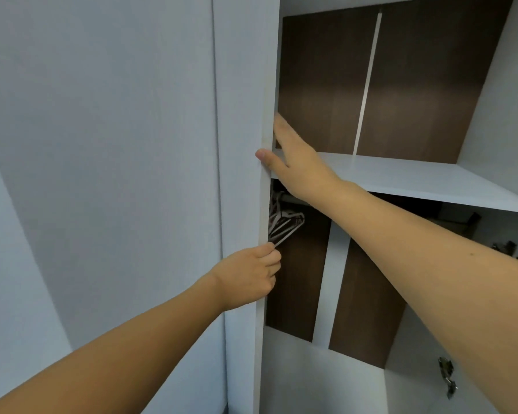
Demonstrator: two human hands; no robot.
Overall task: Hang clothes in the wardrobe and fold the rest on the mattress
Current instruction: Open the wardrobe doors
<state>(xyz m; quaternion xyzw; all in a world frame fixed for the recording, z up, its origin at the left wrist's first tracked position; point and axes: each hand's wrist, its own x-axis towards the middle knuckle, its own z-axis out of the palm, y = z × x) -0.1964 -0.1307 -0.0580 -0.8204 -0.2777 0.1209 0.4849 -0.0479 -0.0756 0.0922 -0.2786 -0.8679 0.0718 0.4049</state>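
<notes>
L hand (pixel 251 274) pinches a white hanger (pixel 284 224) to pull it off the rail, R hand (pixel 293 162) at 12 o'clock w/ fingers straight bracing the wardrobe (pixel 243 115) panel edge.

The wardrobe (pixel 371 264) is standing open, its lower bay offering wide free room to the right of the hangers (pixel 283 222), which are crowding the left corner under the shelf (pixel 416 180). The shelf is capping that bay, and the white side panel (pixel 265 204) is walling off the left
</notes>
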